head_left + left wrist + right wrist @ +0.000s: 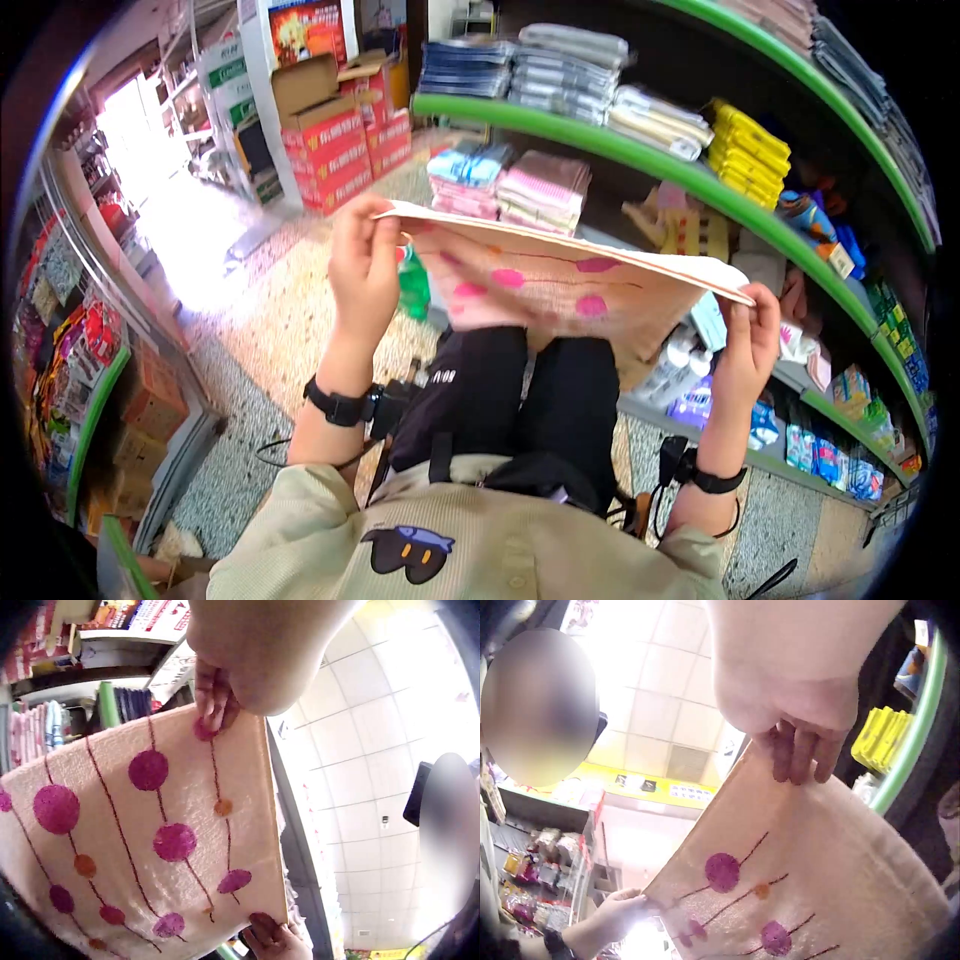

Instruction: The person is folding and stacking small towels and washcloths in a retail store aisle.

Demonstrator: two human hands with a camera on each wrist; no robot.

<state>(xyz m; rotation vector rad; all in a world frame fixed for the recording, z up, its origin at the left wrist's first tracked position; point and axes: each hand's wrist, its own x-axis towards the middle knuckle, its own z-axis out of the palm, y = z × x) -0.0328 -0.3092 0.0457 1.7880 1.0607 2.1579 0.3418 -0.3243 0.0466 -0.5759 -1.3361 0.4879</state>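
Basically both hands, left hand (pixel 365 265) and right hand (pixel 750 335), pinch the towel (pixel 560 275) by its corners only; a thin fingertip hold could slip and drop it onto the floor (pixel 250 330).

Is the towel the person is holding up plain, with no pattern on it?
No: the towel held between the left hand and right hand shows pink and orange dots strung along thin dark lines.
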